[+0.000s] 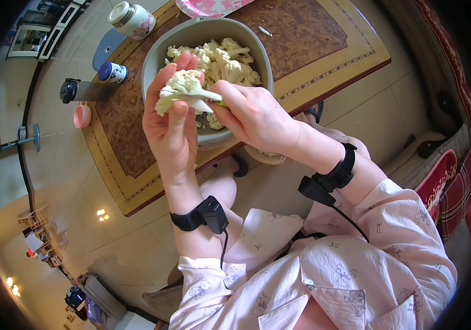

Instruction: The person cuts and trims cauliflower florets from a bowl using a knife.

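Observation:
My left hand cups a piece of cauliflower, its thumb and fingers closed around the sides. My right hand is wrapped round the green handle of a small knife, most of which the fingers hide. The knife's blade points left and lies against the cauliflower's stem. Both hands are above the near part of a large grey basin. Several cut cauliflower florets lie inside the basin.
The basin stands on a patterned wooden table. Near its left edge are a floral jar, a small blue-lidded jar, a dark-lidded bottle and a pink cup. A pink-patterned tray lies at the far side. Below the table edge shows a round container.

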Motion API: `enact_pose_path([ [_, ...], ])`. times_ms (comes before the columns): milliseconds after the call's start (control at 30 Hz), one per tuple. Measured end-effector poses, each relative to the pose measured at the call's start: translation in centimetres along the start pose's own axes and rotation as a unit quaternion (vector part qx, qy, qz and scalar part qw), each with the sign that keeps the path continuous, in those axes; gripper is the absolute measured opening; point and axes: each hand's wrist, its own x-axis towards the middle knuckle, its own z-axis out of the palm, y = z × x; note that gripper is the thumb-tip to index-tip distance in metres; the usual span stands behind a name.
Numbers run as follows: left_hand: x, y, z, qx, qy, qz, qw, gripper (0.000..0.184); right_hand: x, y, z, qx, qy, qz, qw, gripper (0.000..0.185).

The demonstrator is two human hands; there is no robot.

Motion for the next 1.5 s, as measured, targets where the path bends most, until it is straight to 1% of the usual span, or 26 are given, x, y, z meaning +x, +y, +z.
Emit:
enact_pose_path([
  [100, -0.1, -0.3, 0.7, 0.004, 0.017, 0.000, 1.000, 0.057, -0.1, -0.1, 0.4, -0.003, 0.019, 0.022, 1.000, 0.019],
  [233, 0.1, -0.6, 0.8, -0.011, 0.021, 0.003, 1.000, 0.054, -0.1, -0.4, 0.4, 0.015, 0.014, 0.036, 0.999, 0.018],
  [333, 0.0, -0.9, 0.5, -0.048, 0.015, -0.016, 0.999, 0.052, 0.2, -0.2, 0.2, 0.051, -0.007, 0.046, 0.998, 0.019],
  [400, 0.0, -0.8, 0.8, -0.067, 0.035, -0.066, 0.995, 0.049, 0.2, 0.0, 0.4, 0.063, -0.011, 0.059, 0.996, 0.020],
  [433, 0.1, -0.8, 1.0, -0.067, 0.034, -0.067, 0.995, 0.049, 0.1, 0.2, 0.6, 0.063, -0.010, 0.061, 0.996, 0.020],
  [500, 0.2, -0.8, 1.5, -0.026, 0.054, -0.097, 0.994, 0.045, -0.2, 0.3, 1.1, 0.008, 0.015, 0.083, 0.996, 0.021],
  [633, 0.2, -0.5, 2.1, -0.005, 0.061, -0.117, 0.991, 0.043, 0.1, 0.3, 1.0, -0.022, 0.001, 0.086, 0.996, 0.023],
  [700, 0.2, -0.6, 2.0, -0.016, 0.071, -0.125, 0.990, 0.043, 0.2, 0.3, 0.9, 0.011, -0.002, 0.102, 0.995, 0.023],
  [800, 0.4, -0.5, 1.7, -0.033, 0.058, -0.117, 0.991, 0.045, 0.4, 0.8, 1.2, 0.065, 0.014, 0.098, 0.993, 0.024],
  [833, 0.4, -0.7, 1.4, -0.034, 0.058, -0.117, 0.991, 0.045, 0.5, 0.8, 1.0, 0.065, 0.015, 0.098, 0.993, 0.024],
  [900, 0.2, -0.9, 0.6, -0.082, 0.045, -0.127, 0.988, 0.048, 0.8, 0.4, 0.4, 0.163, 0.019, 0.133, 0.978, 0.023],
  [933, 0.1, -0.8, 0.5, -0.082, 0.044, -0.126, 0.988, 0.048, 0.9, 0.5, 0.3, 0.162, 0.019, 0.133, 0.978, 0.023],
  [1000, -0.1, -0.5, 0.5, -0.149, 0.056, -0.148, 0.976, 0.054, 1.3, 0.9, -0.1, 0.183, -0.011, 0.187, 0.965, 0.022],
  [1033, 0.0, -0.5, 0.4, -0.149, 0.057, -0.147, 0.976, 0.054, 1.5, 0.8, -0.4, 0.183, -0.012, 0.187, 0.965, 0.022],
  [1067, 0.0, -0.5, 0.3, -0.133, 0.065, -0.138, 0.979, 0.057, 1.8, 0.6, -0.9, 0.251, -0.042, 0.265, 0.930, 0.023],
  [1100, 0.1, -0.6, 0.2, -0.117, 0.072, -0.128, 0.982, 0.059, 1.9, 0.6, -1.2, 0.315, -0.072, 0.340, 0.883, 0.025],
  [1133, 0.1, -0.6, 0.0, -0.118, 0.072, -0.128, 0.982, 0.059, 1.8, 0.8, -1.2, 0.320, -0.076, 0.337, 0.882, 0.026],
  [1200, 0.3, -0.5, -0.5, 0.009, 0.106, -0.093, 0.990, 0.062, 1.9, 0.8, -1.8, 0.327, -0.079, 0.342, 0.877, 0.025],
  [1233, 0.3, -0.4, -0.6, 0.007, 0.108, -0.092, 0.990, 0.062, 2.0, 0.8, -2.1, 0.335, -0.082, 0.348, 0.872, 0.025],
  [1300, 0.5, 0.0, -0.7, 0.141, 0.122, -0.042, 0.982, 0.063, 2.0, 1.3, -2.5, 0.320, -0.067, 0.349, 0.878, 0.024],
  [1333, 0.5, -0.6, -1.7, 0.180, 0.123, -0.022, 0.976, 0.065, 1.9, 2.0, -2.8, 0.335, -0.058, 0.345, 0.875, 0.024],
  [1367, 0.4, -0.7, -2.1, 0.180, 0.124, -0.022, 0.976, 0.065, 1.8, 2.4, -3.0, 0.351, -0.050, 0.340, 0.871, 0.024],
  [1400, 0.2, -0.7, -2.4, 0.256, 0.063, -0.033, 0.964, 0.064, 2.1, 1.9, -3.9, 0.378, -0.045, 0.351, 0.856, 0.022],
  [1433, 0.1, -0.8, -2.5, 0.330, 0.002, -0.044, 0.943, 0.063, 1.9, 2.1, -4.1, 0.378, -0.046, 0.351, 0.856, 0.022],
  [1467, 0.0, -1.2, -2.5, 0.413, -0.022, -0.047, 0.909, 0.065, 1.8, 2.6, -4.3, 0.387, -0.015, 0.354, 0.852, 0.022],
  [1500, -0.3, -1.4, -2.0, 0.413, -0.021, -0.047, 0.909, 0.065, 1.8, 3.1, -4.5, 0.395, 0.016, 0.356, 0.847, 0.022],
])
